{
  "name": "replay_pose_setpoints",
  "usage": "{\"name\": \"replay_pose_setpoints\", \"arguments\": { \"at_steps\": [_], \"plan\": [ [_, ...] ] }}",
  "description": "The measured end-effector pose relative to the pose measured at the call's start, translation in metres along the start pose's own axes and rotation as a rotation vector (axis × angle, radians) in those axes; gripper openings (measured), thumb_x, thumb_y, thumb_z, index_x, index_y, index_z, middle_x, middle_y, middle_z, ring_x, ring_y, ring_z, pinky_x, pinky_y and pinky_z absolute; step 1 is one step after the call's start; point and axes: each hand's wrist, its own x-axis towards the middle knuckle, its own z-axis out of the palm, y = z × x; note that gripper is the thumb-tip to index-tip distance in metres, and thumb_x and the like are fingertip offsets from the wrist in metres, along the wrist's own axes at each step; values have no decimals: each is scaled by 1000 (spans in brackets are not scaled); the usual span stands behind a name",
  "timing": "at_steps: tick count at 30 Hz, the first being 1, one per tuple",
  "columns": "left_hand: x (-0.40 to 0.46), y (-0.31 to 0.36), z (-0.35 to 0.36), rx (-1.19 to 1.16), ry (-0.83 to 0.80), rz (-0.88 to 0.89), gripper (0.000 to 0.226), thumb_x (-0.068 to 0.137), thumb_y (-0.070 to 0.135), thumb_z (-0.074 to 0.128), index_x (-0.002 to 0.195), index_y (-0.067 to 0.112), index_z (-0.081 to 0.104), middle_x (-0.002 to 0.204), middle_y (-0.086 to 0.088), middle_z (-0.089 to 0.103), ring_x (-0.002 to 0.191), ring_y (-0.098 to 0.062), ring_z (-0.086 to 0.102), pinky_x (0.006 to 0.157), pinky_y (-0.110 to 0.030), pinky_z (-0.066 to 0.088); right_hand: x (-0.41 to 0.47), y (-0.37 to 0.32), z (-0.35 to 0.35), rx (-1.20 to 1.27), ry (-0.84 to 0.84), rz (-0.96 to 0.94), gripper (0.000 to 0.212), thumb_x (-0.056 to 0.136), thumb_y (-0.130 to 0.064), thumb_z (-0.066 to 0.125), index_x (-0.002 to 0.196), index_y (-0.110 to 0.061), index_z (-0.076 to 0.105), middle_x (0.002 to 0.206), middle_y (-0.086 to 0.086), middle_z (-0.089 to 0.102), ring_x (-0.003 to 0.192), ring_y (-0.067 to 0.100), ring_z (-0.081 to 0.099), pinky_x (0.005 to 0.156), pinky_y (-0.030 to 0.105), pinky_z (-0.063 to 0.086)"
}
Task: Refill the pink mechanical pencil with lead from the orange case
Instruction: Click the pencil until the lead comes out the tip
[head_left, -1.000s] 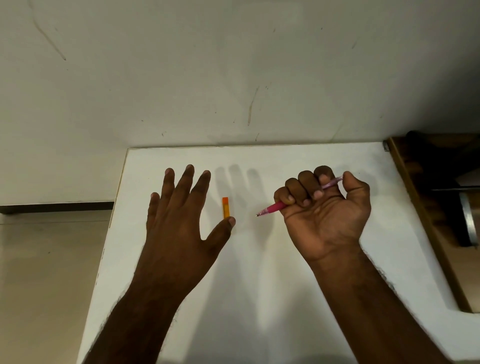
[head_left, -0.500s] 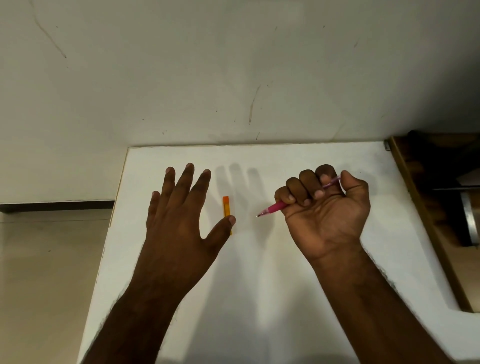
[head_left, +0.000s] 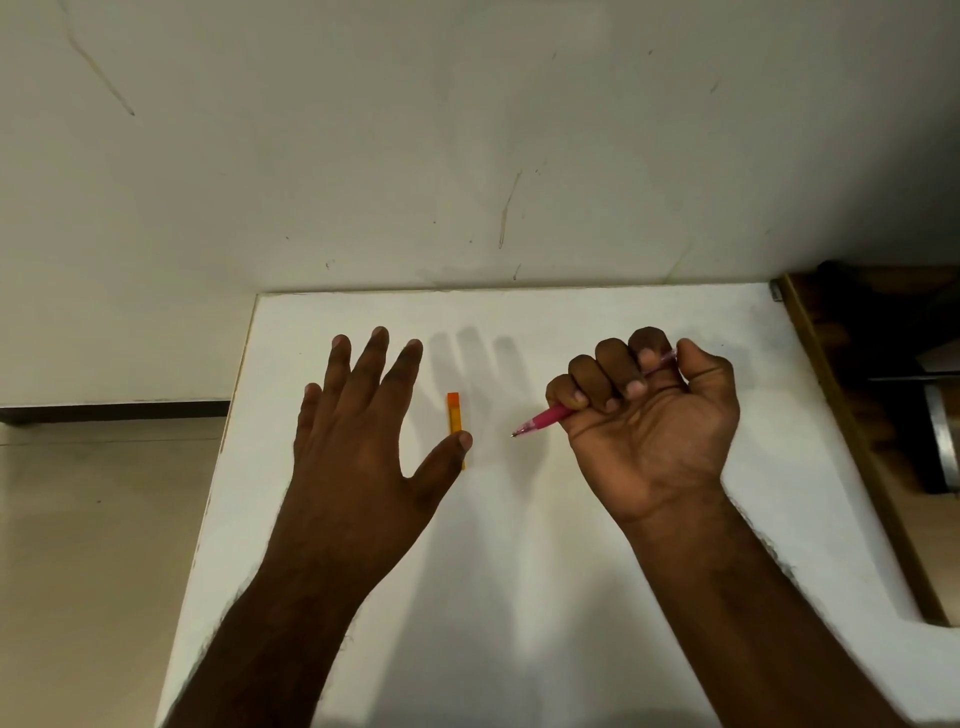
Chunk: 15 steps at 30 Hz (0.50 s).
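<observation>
A small orange lead case (head_left: 454, 413) lies flat on the white table (head_left: 519, 571), pointing away from me. My left hand (head_left: 363, 441) hovers just left of it, fingers spread, and its thumb tip covers the case's near end. My right hand (head_left: 649, 421) is a fist around the pink mechanical pencil (head_left: 545, 419). The pencil's tip points left and down toward the case, and its clear top end sticks out by the thumb. Most of the barrel is hidden inside the fist.
A plain wall (head_left: 467, 156) rises right behind the table's far edge. A dark wooden piece of furniture (head_left: 872, 415) with a metal part stands against the table's right side. Tiled floor (head_left: 104, 519) lies beyond the left edge.
Hardly anything has moved. My left thumb has slid a little nearer over the case's near end, and the right hand stays clenched on the pencil.
</observation>
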Motion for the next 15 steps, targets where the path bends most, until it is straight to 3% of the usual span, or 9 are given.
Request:
{"name": "replay_pose_setpoints", "arguments": {
  "at_steps": [9, 15],
  "plan": [
    [0, 2, 0, -7, -1, -1, 85, 83, 69, 45, 156, 31, 24, 167, 9, 10, 154, -11, -8, 124, -46, 6, 0, 0, 0, 19, -5, 14, 42, 97, -41, 29, 68, -15, 45, 59, -2, 34, 53, 15, 27, 57, 31, 34],
    [-1, 2, -1, -16, -3, -3, 85, 83, 69, 46, 156, 31, 25, 167, 9, 10, 154, -10, -8, 124, -47, 7, 1, 1, -1, 26, 19, -17, 30, 86, -38, 38, 66, -16, 44, 58, -2, 33, 52, 16, 26, 56, 31, 34]
  ]
}}
